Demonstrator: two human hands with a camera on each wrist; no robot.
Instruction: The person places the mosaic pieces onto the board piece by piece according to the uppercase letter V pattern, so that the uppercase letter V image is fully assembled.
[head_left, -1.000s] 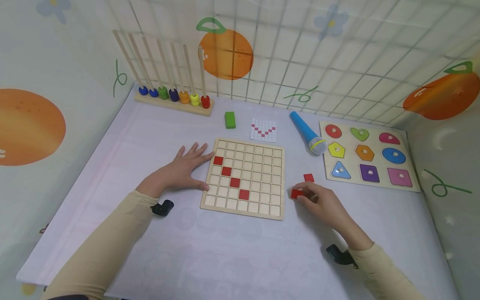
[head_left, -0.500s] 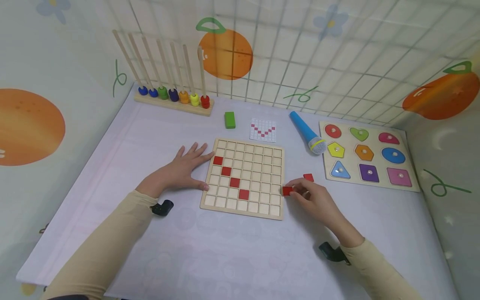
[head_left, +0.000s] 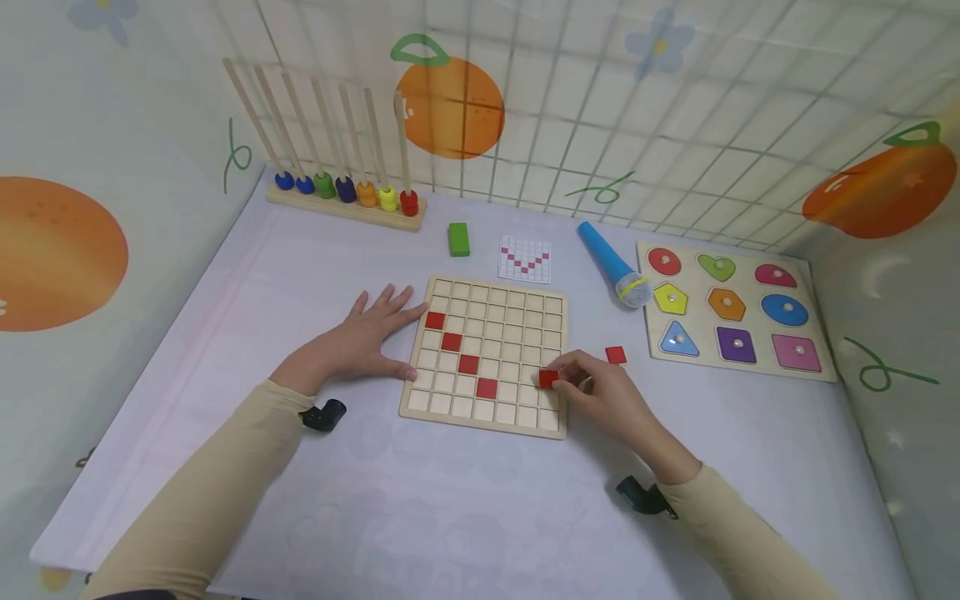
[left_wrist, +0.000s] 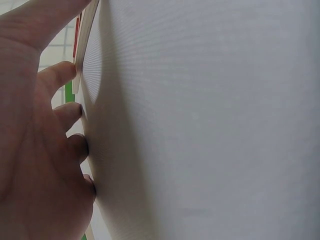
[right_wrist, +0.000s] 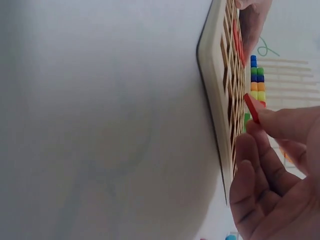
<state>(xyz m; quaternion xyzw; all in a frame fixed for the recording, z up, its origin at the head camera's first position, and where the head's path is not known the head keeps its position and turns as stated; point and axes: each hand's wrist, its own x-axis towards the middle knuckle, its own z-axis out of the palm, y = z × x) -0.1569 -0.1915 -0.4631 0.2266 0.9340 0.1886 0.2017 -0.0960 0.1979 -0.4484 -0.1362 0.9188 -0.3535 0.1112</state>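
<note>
A wooden grid board [head_left: 491, 329] lies mid-table, with several red square tiles [head_left: 468, 364] set in a diagonal line across its left half. My left hand [head_left: 363, 342] rests with spread fingers at the board's left edge, thumb and index finger touching the frame. Over the right part of the board, my right hand [head_left: 607, 396] pinches a red tile [head_left: 549, 378] between thumb and fingertips. The right wrist view shows that held tile [right_wrist: 252, 107] tilted just above the grid. Another loose red tile [head_left: 615, 355] lies on the table right of the board.
Behind the board are a green block [head_left: 459, 239] and a small pattern card [head_left: 524, 259] with a pink V. A blue toy microphone [head_left: 611, 262] lies beside a shape puzzle [head_left: 738, 310] at right. A wooden bead rack [head_left: 345, 208] stands at back left.
My right hand has carried the pinched red tile leftward from the table beside the board to above its right columns. The left hand has stayed in place.
</note>
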